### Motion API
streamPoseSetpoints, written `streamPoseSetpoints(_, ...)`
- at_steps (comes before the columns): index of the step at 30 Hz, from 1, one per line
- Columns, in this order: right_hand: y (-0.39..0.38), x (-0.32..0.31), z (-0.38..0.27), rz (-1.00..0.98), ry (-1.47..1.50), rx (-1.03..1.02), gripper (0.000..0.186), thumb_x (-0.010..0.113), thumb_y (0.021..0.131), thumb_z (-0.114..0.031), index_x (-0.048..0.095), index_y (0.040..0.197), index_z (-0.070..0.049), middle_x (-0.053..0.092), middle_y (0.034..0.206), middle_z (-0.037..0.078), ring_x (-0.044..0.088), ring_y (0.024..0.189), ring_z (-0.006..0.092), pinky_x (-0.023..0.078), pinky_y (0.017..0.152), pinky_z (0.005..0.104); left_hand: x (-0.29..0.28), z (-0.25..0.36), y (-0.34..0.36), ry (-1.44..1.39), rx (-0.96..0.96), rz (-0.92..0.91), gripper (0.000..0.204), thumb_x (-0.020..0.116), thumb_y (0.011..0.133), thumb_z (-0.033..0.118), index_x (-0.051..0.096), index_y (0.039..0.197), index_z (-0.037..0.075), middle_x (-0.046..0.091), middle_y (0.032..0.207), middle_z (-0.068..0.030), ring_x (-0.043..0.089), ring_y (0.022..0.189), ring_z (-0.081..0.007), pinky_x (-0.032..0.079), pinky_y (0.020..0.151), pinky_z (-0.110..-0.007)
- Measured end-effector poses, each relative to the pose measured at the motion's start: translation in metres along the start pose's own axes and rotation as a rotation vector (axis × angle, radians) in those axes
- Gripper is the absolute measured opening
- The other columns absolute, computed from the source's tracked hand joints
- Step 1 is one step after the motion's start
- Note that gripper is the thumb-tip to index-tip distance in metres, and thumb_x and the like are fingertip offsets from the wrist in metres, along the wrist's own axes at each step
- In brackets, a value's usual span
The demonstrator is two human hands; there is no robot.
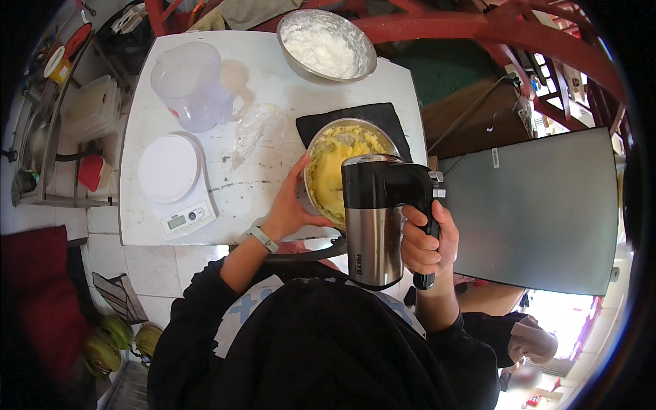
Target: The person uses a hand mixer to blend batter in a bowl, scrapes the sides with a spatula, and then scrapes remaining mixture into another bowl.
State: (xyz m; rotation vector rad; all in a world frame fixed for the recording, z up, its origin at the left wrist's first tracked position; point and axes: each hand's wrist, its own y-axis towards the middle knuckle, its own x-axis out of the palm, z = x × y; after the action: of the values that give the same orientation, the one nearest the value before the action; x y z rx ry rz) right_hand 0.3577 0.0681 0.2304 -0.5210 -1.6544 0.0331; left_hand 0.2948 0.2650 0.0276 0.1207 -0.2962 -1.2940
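My right hand [430,242] grips the black handle of a steel-and-black hand mixer [372,242]. The mixer's body covers part of a steel bowl [365,126] of creamy yellow mixture [331,174], and its beaters are hidden. My left hand [287,208] holds the bowl's left side, fingers along the outside and thumb toward the bottom. Under the bowl lies a black mat [386,116] on the white table [246,178]. A crumpled clear plastic bag [253,130] lies left of the bowl.
A white digital scale [169,171], a clear jug [188,85] and a large bowl of white fluff [321,44] stand on the table. A metal sink unit [34,150] is at left, a grey panel [526,212] at right. Another person [526,338] is partly visible at lower right.
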Motion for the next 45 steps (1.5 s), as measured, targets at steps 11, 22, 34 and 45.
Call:
streamPoseSetpoints(11, -0.016, -0.001, 0.023, 0.082, -0.035, -0.165, 0.032, 0.038, 0.095, -0.039, 0.040, 0.087, -0.008, 0.041, 0.058, 0.001, 0.035, 0.037, 0.0076, 0.032, 0.030, 0.0223, 0.003, -0.001, -0.003, 0.093, -0.041, 0.016, 0.119, 0.091, 0.041, 0.029, 0.023, 0.137, 0.009, 0.025, 0.143, -0.0185, 0.029, 0.131, -0.0319, 0.029, 0.107, -0.039)
streamPoseSetpoints(22, -0.034, -0.010, 0.018, 0.094, -0.055, -0.281, 0.033, 0.034, 0.096, -0.037, 0.043, 0.090, -0.005, 0.042, 0.059, 0.002, 0.035, 0.037, 0.0075, 0.033, 0.031, 0.0220, 0.004, -0.010, -0.006, 0.200, 0.052, 0.054, 0.111, 0.091, 0.042, 0.027, 0.029, 0.132, 0.011, 0.030, 0.140, -0.0188, 0.033, 0.128, -0.0329, 0.032, 0.104, -0.040)
streamPoseSetpoints(34, -0.059, -0.028, -0.010, 0.078, -0.044, -0.273, 0.037, 0.033, 0.097, -0.039, 0.046, 0.088, -0.005, 0.044, 0.060, 0.001, 0.037, 0.038, 0.0079, 0.034, 0.032, 0.0216, 0.009, -0.013, -0.008, 0.189, 0.066, 0.135, 0.116, 0.092, 0.037, 0.031, 0.029, 0.132, 0.010, 0.039, 0.132, -0.0160, 0.041, 0.122, -0.0301, 0.035, 0.102, -0.038)
streamPoseSetpoints(45, -0.054, -0.029, -0.033, 0.096, -0.065, -0.217, 0.037, 0.035, 0.096, -0.039, 0.048, 0.087, -0.005, 0.042, 0.058, 0.000, 0.037, 0.038, 0.0076, 0.034, 0.032, 0.0216, 0.011, -0.008, -0.007, 0.135, 0.086, 0.119, 0.118, 0.090, 0.043, 0.032, 0.023, 0.137, 0.009, 0.041, 0.131, -0.0159, 0.042, 0.122, -0.0284, 0.035, 0.102, -0.036)
